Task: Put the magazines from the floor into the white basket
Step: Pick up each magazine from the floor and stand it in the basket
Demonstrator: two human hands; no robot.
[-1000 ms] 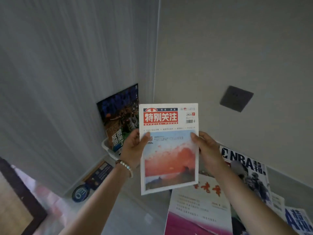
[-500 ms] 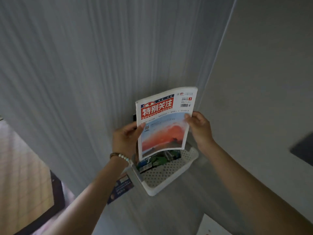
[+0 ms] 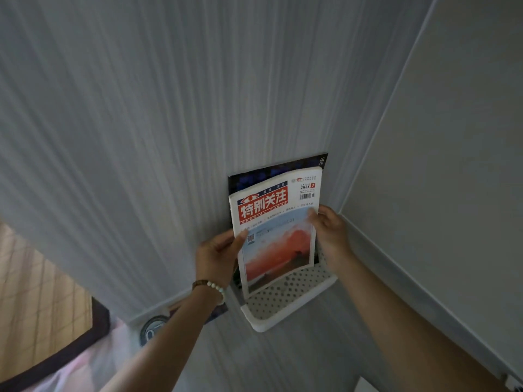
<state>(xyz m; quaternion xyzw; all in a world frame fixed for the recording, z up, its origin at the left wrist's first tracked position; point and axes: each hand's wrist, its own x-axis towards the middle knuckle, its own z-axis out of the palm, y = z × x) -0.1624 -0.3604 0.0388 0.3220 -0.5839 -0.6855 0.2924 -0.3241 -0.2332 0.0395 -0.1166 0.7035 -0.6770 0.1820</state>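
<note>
A white magazine (image 3: 276,227) with a red title block and a sunset picture stands upright, its lower edge inside the white perforated basket (image 3: 285,304) in the room's corner. My left hand (image 3: 218,257) grips its left edge, thumb on the cover. My right hand (image 3: 329,232) pinches its right edge. A dark-covered magazine (image 3: 271,172) stands in the basket behind it, leaning on the striped wall, mostly hidden.
The basket sits on the floor where the striped wall meets a plain grey wall (image 3: 452,165). A round dark object (image 3: 151,329) and a dark booklet lie left of the basket. A white corner of another magazine (image 3: 363,386) shows at the bottom edge.
Both hands carried the red-titled magazine from over the floor pile to the corner and lowered it into the basket, in front of the dark magazine. The view swung left.
</note>
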